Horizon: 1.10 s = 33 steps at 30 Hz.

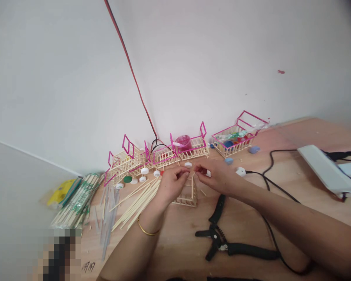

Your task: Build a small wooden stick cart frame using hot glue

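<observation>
Wooden table (242, 228); left hand (172, 184), right hand (217, 177) meet over pale stick frame (188, 198)

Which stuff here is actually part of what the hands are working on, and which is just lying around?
In use: left hand; right hand; stick frame below them; red piece, pinched by the right hand.
Lying about: pliers; loose sticks; bottle caps; pink-trimmed carts; power strip.

- You have four pink-edged stick carts (190, 150) along the wall.
- One plain stick frame (187, 199).
- One black cutter (219, 234).
- Two blue caps (254, 149).
- One green cap (128, 179).
</observation>
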Available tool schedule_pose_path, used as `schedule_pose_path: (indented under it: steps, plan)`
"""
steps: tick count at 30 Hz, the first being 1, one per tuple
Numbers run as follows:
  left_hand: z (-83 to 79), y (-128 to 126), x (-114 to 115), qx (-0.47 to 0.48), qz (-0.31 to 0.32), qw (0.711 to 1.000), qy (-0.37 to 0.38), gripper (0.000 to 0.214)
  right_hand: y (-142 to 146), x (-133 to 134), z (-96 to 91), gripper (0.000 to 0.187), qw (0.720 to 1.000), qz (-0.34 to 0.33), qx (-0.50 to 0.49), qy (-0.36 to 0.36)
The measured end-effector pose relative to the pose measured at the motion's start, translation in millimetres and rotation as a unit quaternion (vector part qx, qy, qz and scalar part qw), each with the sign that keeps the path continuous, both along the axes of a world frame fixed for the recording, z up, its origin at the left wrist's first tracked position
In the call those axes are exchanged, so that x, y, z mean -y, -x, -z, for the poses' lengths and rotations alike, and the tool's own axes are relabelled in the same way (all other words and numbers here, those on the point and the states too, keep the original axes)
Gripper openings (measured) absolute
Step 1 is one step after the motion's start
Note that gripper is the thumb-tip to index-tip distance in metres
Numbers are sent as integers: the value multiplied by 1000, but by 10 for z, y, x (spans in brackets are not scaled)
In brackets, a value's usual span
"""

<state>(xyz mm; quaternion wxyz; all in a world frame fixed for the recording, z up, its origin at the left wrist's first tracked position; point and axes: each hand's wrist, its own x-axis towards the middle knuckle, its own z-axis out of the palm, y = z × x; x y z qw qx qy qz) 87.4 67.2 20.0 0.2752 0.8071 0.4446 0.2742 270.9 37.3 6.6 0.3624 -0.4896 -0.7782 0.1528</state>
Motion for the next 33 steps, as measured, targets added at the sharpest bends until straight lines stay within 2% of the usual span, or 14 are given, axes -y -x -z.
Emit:
schedule_pose_path:
  steps: [5,12,23,33]
  plan:
    - [-5,-28,28,2,4,1000,-2,17,6,4,-5,11,1000,-3,1,-8]
    - [22,-77,53,48,46,998,-5,22,3,1,-1,9,1000,-2,6,-9]
    - [105,-53,0,47,5,999,11,20,1,-4,14,10,1000,-2,11,-17]
    - [76,-79,37,84,25,996,20,19,5,2,1,11,1000,-7,15,-2]
